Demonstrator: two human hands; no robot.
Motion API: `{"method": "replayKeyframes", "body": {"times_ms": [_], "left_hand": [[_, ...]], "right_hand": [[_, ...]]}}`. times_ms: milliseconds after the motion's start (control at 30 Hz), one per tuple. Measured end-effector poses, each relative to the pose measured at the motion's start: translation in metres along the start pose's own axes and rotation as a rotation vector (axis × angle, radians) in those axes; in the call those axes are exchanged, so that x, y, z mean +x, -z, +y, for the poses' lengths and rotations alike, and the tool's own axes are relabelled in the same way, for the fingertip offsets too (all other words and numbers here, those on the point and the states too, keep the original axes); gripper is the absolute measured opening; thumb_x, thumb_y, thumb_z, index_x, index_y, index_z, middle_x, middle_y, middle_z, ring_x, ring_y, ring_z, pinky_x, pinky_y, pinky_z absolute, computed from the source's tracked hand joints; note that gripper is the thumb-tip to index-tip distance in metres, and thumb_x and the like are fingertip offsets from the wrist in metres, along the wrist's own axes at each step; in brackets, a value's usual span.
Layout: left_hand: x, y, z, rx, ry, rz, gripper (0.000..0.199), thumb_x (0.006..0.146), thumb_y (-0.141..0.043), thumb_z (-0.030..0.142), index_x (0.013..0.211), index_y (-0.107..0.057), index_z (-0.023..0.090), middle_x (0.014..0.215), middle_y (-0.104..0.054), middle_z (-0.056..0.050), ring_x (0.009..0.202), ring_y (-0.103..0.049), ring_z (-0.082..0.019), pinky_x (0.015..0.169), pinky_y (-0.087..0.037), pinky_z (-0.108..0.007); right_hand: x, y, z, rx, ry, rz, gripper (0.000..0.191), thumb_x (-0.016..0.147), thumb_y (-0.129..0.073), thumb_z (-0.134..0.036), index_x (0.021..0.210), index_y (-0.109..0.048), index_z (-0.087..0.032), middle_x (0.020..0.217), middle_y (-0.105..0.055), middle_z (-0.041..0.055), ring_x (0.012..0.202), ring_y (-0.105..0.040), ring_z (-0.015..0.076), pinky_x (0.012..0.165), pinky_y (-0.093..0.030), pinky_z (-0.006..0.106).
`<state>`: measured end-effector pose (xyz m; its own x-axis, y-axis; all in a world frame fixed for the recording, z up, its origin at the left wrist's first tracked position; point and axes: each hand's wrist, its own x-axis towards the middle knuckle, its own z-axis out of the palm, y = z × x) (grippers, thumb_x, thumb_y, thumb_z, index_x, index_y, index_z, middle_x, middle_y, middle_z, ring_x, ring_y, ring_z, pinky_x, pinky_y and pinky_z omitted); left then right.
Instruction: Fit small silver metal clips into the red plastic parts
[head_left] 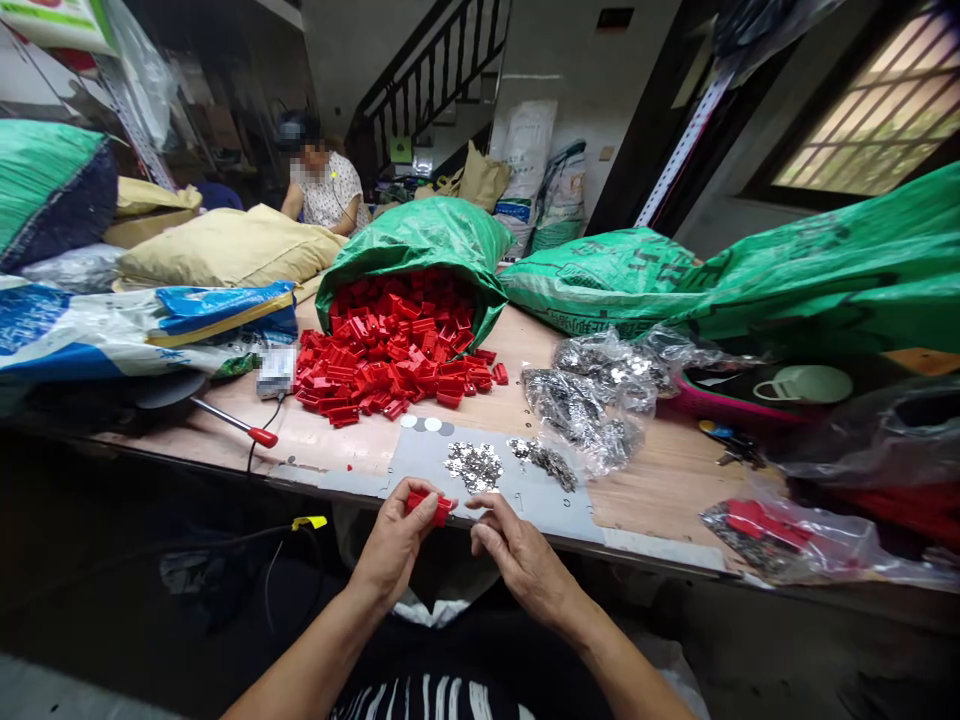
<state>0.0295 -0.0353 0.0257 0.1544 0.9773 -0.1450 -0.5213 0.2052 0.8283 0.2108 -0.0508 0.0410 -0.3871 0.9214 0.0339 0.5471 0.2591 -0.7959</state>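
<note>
A small red plastic part (441, 508) is pinched between the thumb and fingers of my left hand (399, 540), just off the table's front edge. My right hand (519, 548) is close by on the right, index finger stretched toward the part and thumb a little below, with a gap between them. I see nothing held in it. Just beyond both hands, a pile of small shiny metal pieces (474, 466) lies on a grey sheet (420, 455). To its right is a smaller heap of metal pieces (551, 462).
A green sack (427, 230) spills many red parts (390, 350) onto the table. Clear bags of metal pieces (581, 410) lie to the right, near a mug (814, 384). A red-tipped lever (259, 436) juts out at left. Another person (341, 190) sits across the table.
</note>
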Motion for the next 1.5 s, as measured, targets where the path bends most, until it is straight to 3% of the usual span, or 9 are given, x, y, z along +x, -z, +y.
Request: {"method": "replayKeyframes", "body": {"times_ms": [133,267,367,800,1067,1300,1500], "left_hand": [[-0.009,-0.007,0.002,-0.357,0.202,-0.014,0.013,0.081,-0.064,0.021,0.072,-0.059,0.014,0.076,-0.068,-0.003,0.078,-0.067,-0.014,0.078,-0.050,-0.025],[-0.013,-0.009,0.002,-0.474,0.305,0.099,0.013,0.087,-0.055,0.016,0.082,-0.065,0.009,0.081,-0.071,-0.009,0.073,-0.068,-0.015,0.074,-0.054,-0.027],[-0.013,-0.013,0.004,-0.523,0.365,0.108,0.022,0.091,-0.049,0.017,0.083,-0.067,0.006,0.082,-0.072,-0.012,0.073,-0.070,-0.017,0.074,-0.055,-0.029],[-0.014,-0.015,-0.001,-0.578,0.327,0.128,0.021,0.089,-0.052,0.017,0.080,-0.068,0.007,0.083,-0.069,-0.011,0.075,-0.067,-0.016,0.079,-0.056,-0.030],[-0.016,-0.012,-0.008,-0.594,0.331,0.120,0.022,0.090,-0.050,0.017,0.082,-0.068,0.007,0.086,-0.070,-0.012,0.079,-0.068,-0.017,0.081,-0.055,-0.032],[-0.019,-0.013,-0.014,-0.560,0.293,0.122,0.016,0.088,-0.055,0.017,0.081,-0.067,0.009,0.088,-0.069,-0.012,0.088,-0.067,-0.020,0.092,-0.051,-0.036],[-0.025,0.003,-0.018,-0.462,0.270,0.097,0.012,0.080,-0.067,0.021,0.072,-0.061,0.014,0.080,-0.066,-0.004,0.088,-0.066,-0.018,0.093,-0.049,-0.034]], "right_hand": [[0.003,-0.002,-0.012,-0.041,0.024,-0.043,0.036,0.097,-0.035,-0.031,0.133,-0.038,-0.026,0.072,-0.062,-0.0031,0.067,-0.058,0.0130,0.069,-0.042,0.025],[0.005,-0.004,-0.016,-0.089,0.042,-0.042,0.036,0.097,-0.037,-0.034,0.130,-0.045,-0.025,0.072,-0.063,-0.0012,0.066,-0.060,0.0140,0.066,-0.043,0.024],[0.004,-0.003,-0.017,-0.078,0.063,-0.039,0.036,0.097,-0.038,-0.035,0.129,-0.047,-0.024,0.075,-0.066,-0.0002,0.066,-0.061,0.0140,0.065,-0.044,0.024],[0.007,-0.009,-0.017,-0.152,0.095,0.067,0.028,0.097,-0.037,-0.035,0.115,-0.056,-0.025,0.103,-0.069,0.0047,0.090,-0.065,0.0185,0.080,-0.047,0.027],[0.007,-0.008,-0.013,-0.146,0.102,0.027,0.028,0.097,-0.038,-0.036,0.116,-0.055,-0.025,0.101,-0.069,0.0039,0.089,-0.064,0.0176,0.079,-0.047,0.027],[0.009,-0.024,-0.006,-0.100,0.058,0.150,0.031,0.098,-0.033,-0.034,0.105,-0.061,-0.024,0.086,-0.069,0.0026,0.076,-0.063,0.0154,0.071,-0.045,0.024],[0.016,-0.016,-0.006,-0.067,0.019,0.060,0.037,0.098,-0.030,-0.039,0.109,-0.062,-0.026,0.076,-0.067,0.0004,0.068,-0.062,0.0145,0.065,-0.045,0.023]]}}
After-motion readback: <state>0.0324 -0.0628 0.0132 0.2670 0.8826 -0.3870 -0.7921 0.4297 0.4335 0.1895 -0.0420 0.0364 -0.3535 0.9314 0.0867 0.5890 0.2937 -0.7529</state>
